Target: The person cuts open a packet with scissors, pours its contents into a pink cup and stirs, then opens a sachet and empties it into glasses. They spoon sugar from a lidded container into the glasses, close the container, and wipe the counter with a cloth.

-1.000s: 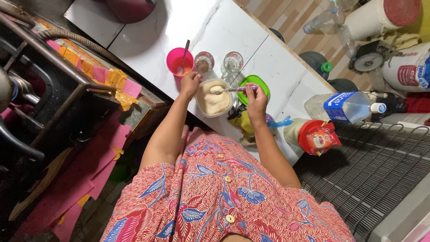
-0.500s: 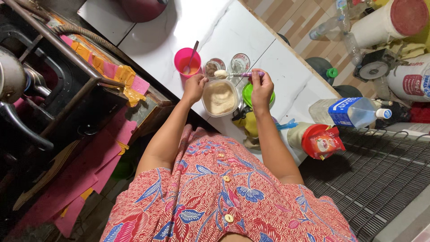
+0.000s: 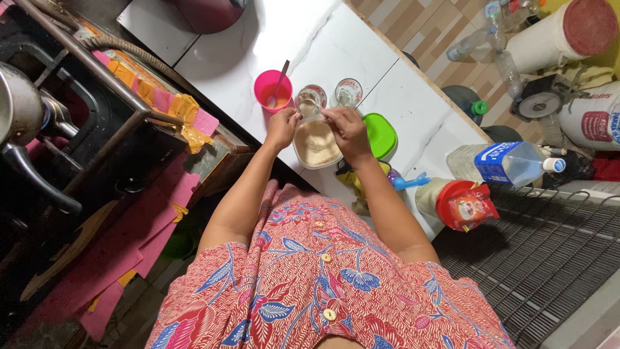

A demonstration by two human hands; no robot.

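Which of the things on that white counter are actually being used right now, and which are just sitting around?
In use:
- left hand and right hand, both over the clear tub of pale powder
- two small glasses just beyond the hands

Lying about:
- pink cup with a spoon
- green lid
- water bottle
- red-lidded jar

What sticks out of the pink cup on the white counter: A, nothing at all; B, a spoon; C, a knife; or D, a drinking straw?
B: a spoon leans in the pink cup, its handle rising past the rim, just beyond the left hand.
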